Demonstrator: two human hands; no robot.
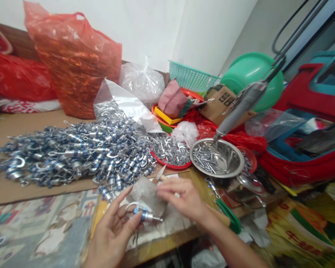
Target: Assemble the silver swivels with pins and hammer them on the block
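My left hand [114, 219] is closed around a small silver hook fitting [143, 214] with a blue band, a curved hook at one end and a thin pin at the other. Just beyond it sits a rough grey block [147, 193] on the worktop. My right hand [181, 197] hovers at the block's right side, its fingers stretched toward the left and slightly blurred; its thumb is mostly hidden. Behind the block a small pointed blade [160, 173] shows. Many similar fittings lie in a large pile [80, 152] at the left.
A red tray [171, 165] of small metal pieces and a steel bowl [240, 163] of pins stand behind my hands. A grey metal lever arm [240, 108] slants over the bowl. Green tool handles [230, 217] lie right. Red bags [78, 63] and a green basin [254, 78] stand behind.
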